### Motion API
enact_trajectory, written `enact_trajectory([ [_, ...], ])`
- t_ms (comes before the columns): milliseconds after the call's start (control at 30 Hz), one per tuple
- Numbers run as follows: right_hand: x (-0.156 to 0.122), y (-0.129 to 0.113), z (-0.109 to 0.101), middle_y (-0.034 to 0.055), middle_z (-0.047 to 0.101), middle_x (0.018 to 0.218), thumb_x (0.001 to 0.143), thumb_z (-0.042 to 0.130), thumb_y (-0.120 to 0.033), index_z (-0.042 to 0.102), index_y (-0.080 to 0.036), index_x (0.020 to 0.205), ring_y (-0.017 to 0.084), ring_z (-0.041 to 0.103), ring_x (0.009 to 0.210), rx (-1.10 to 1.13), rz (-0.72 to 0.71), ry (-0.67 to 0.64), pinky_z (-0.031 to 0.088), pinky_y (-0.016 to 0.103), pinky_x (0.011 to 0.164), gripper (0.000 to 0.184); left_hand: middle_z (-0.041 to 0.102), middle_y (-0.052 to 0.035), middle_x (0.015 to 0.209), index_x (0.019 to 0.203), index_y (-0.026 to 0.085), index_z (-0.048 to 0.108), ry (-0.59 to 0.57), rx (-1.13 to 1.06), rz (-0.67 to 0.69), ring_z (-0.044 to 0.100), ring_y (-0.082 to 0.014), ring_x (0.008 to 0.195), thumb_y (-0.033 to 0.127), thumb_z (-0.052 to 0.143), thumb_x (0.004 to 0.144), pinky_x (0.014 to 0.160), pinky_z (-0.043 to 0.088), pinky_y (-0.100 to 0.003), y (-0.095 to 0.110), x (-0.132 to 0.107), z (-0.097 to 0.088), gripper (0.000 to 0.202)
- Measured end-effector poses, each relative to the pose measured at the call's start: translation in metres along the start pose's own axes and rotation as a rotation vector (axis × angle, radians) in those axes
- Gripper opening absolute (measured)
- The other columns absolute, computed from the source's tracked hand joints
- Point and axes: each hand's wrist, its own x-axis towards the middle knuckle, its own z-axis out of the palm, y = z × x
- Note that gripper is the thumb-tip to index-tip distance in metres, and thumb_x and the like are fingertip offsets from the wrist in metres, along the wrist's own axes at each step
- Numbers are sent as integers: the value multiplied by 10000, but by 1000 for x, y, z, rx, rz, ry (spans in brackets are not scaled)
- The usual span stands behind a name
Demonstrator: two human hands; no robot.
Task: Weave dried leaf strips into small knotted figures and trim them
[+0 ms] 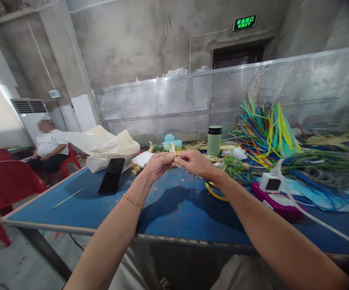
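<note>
Above the blue table (80,217) my left hand (161,164) and my right hand (194,162) meet, fingertips pinched close together. Between them a small pale strip (172,149), like dried husk or leaf, sticks up from the fingers of my left hand. The fingertips of my right hand press at the base of this strip; what exactly they grip is too small to make out. A yellow curved handle (215,193) lies on the table under my right forearm, partly hidden by it.
A black phone (111,176) and crumpled cream sheeting (111,147) lie at left. Behind my hands stands a green tumbler (214,141). Coloured strips (271,129), green cord (235,167) and a purple power strip (279,201) with a white cable crowd the right. A person (49,147) sits far left.
</note>
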Motion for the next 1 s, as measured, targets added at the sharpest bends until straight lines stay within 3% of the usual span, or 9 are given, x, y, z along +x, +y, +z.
enact_trajectory([
  [100, 1, 0, -6, -1, 527, 589, 871, 517, -342, 563, -172, 632, 117, 453, 558, -50, 3, 265, 336, 264, 578, 298, 677, -70, 738, 829, 64, 721, 12, -34, -16, 582, -106, 607, 181, 838, 582, 662, 475, -274, 2, -1, 1, 297],
  [167, 2, 3, -7, 24, 618, 693, 870, 529, -315, 638, -162, 753, 115, 510, 553, -25, 16, 333, 385, 263, 594, 221, 677, -66, 735, 863, 60, 712, 19, -35, -19, 599, -117, 606, 187, 845, 576, 666, 478, -282, 2, -2, 2, 340],
  [333, 3, 16, 1, 21, 665, 639, 839, 559, -272, 678, -165, 788, 140, 595, 519, 116, 82, 103, 447, 266, 568, 168, 676, -46, 706, 818, 78, 672, 39, -18, 22, 603, -115, 571, 216, 849, 577, 644, 467, -280, 1, -2, 4, 329],
  [1000, 3, 10, 1, 2, 590, 624, 778, 569, -298, 642, -156, 716, 110, 461, 551, 146, 17, 118, 343, 242, 537, 171, 649, -24, 684, 838, 110, 600, -29, -28, 58, 611, -126, 560, 188, 825, 630, 637, 472, -294, 1, -4, 5, 316],
])
